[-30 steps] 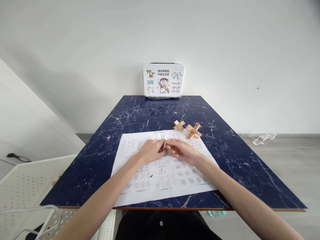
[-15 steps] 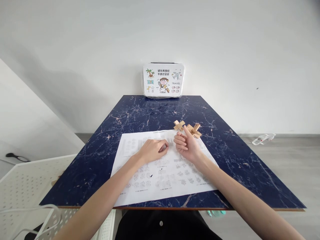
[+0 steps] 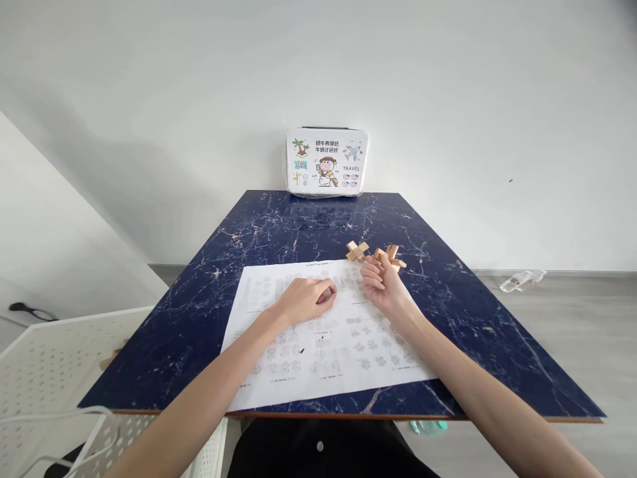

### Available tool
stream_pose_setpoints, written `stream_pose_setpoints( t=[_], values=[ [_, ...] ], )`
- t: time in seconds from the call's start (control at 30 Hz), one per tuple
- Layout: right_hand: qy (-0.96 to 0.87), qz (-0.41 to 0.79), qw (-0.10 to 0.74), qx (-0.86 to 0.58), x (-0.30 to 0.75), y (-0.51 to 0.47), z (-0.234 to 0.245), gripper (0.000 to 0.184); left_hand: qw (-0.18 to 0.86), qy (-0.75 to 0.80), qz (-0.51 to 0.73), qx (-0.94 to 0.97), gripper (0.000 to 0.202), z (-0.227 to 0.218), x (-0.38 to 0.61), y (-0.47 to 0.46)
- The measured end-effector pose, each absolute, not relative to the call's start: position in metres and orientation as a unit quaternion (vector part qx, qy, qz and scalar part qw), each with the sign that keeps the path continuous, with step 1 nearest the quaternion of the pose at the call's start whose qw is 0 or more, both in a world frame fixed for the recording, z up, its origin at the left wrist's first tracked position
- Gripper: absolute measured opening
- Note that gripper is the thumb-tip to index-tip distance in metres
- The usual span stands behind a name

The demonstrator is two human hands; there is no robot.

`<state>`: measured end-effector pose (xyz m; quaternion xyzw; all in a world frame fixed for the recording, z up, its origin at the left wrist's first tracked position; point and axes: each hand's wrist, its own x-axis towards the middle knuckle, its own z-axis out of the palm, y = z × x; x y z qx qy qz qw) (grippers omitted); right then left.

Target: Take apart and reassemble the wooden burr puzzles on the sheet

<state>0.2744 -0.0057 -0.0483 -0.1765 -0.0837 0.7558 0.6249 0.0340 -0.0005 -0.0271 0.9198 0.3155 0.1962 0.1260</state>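
Note:
A white sheet (image 3: pixel 279 392) printed with rows of small assembly diagrams lies on the dark blue marbled table (image 3: pixel 199 318). My left hand (image 3: pixel 306 299) rests on its upper middle, fingers curled and thumb bent to meet them, with no object showing in the gap. My right hand (image 3: pixel 383 289) is curled closed near the sheet's upper right, palm partly turned up, and nothing shows in it. Just beyond it sits a wooden interlocking puzzle (image 3: pixel 395 259), partly hidden by the fingers; whether they touch it I cannot tell. A smaller wooden cross-shaped puzzle (image 3: pixel 357 251) lies to its left.
At the table's far edge, a white cartoon-printed case (image 3: pixel 327 162) stands against the wall. A white perforated surface (image 3: pixel 50 358) with a cable is at the left. Clear plastic packaging (image 3: pixel 521 280) lies on the floor at right.
My right hand has shifted slightly right, and its raised thumb has folded down towards the fingers, now covering more of the larger wooden puzzle. My left hand has stayed put.

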Motion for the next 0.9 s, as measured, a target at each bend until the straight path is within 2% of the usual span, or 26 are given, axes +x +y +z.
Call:
stream_pose_setpoints(
  t=[0.2, 0.37, 0.53, 0.63, 0.77, 0.9],
  values=[
    [-0.112, 0.716, 0.661, -0.196, 0.283, 0.001, -0.055, 0.027, 0.128, 0.31, 0.197, 0.921, 0.014, -0.028, 0.033, -0.001],
    [-0.228, 0.652, 0.669, -0.275, 0.279, 0.0, -0.056, 0.038, 0.13, 0.309, 0.2, 0.921, 0.014, -0.028, 0.033, -0.001],
    [-0.312, 0.563, 0.683, -0.345, 0.259, -0.017, -0.036, 0.044, 0.154, 0.337, 0.212, 0.904, 0.014, -0.027, 0.036, -0.003],
    [-0.386, 0.519, 0.66, -0.383, 0.245, -0.03, -0.024, 0.047, 0.223, 0.393, 0.277, 0.848, 0.016, -0.025, 0.039, -0.001],
    [-0.519, 0.481, 0.57, -0.417, 0.233, -0.041, -0.021, 0.05, 0.334, 0.446, 0.423, 0.715, 0.034, -0.021, 0.034, 0.008],
    [-0.596, 0.477, 0.495, -0.415, 0.23, -0.044, -0.025, 0.047, 0.45, 0.424, 0.44, 0.651, 0.051, -0.015, 0.028, 0.018]
  ],
)
